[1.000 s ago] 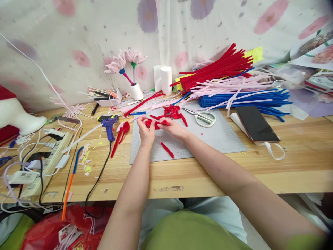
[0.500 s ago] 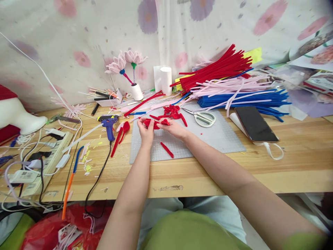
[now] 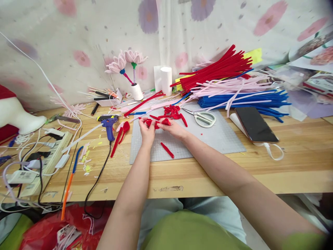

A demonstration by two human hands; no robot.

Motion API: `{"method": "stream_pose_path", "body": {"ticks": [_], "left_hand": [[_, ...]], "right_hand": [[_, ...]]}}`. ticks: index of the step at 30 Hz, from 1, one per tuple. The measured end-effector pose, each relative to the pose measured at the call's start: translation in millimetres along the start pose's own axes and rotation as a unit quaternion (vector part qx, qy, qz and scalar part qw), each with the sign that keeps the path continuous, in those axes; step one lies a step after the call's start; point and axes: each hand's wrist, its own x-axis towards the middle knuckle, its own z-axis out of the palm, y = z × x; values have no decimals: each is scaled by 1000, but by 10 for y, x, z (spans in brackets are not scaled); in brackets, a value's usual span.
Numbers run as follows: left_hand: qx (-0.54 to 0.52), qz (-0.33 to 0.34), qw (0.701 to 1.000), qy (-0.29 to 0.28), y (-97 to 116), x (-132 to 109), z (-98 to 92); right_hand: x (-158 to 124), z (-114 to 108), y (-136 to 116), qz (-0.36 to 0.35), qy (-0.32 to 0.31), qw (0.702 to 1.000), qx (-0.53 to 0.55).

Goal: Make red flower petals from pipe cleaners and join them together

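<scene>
Both hands pinch a red pipe cleaner piece (image 3: 156, 125) between them, above the left part of the grey cutting mat (image 3: 218, 139). My left hand (image 3: 147, 132) is closed on its left side, and my right hand (image 3: 171, 128) grips its right side; the fingers partly hide its shape. Just beyond the hands lies a small heap of bent red pipe cleaner pieces (image 3: 172, 111). A short straight red piece (image 3: 167, 150) rests on the mat nearer me. Scissors (image 3: 204, 118) with pale handles lie to the right of the heap.
A blue glue gun (image 3: 110, 127) and red shaped pieces (image 3: 125, 129) lie left of the mat. Pipe cleaner bundles, red (image 3: 215, 71) and blue (image 3: 239, 100) among them, fill the back right. A phone (image 3: 256, 124) lies right; a power strip (image 3: 49, 163) with cables stands left.
Almost nothing differs. The fingers have shifted slightly around the red piece, while the hands stay in the same place.
</scene>
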Motion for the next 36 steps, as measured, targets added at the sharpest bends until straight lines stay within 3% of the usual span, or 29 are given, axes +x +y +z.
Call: {"method": "stream_pose_path", "body": {"ticks": [5,13,18,20,23,25,27,30,36], "left_hand": [[7,1,999,45,74,69,-55],[31,-60,997,28,162,64,-84],[128,-79,987,-53,187,-9,-122],[236,-31,970,-58,231,-47,-132],[409,36,910,-56,294,-104,-114],[464,35,882,-75,289,-142,-69],[477,11,874,-89,234,-175,-10],[449,-4,890,-82,115,-192,44],[237,46,970,-32,48,-126,30]], "right_hand": [[26,-92,6,28,21,999,8],[84,-255,181,44,68,988,128],[35,-227,98,79,43,972,216],[22,-261,42,75,41,962,261],[31,-390,-11,61,73,952,292],[50,-498,-22,77,89,956,269],[70,-591,-32,91,84,963,240],[85,-701,-90,103,87,971,200],[37,-956,-317,63,158,974,147]]}}
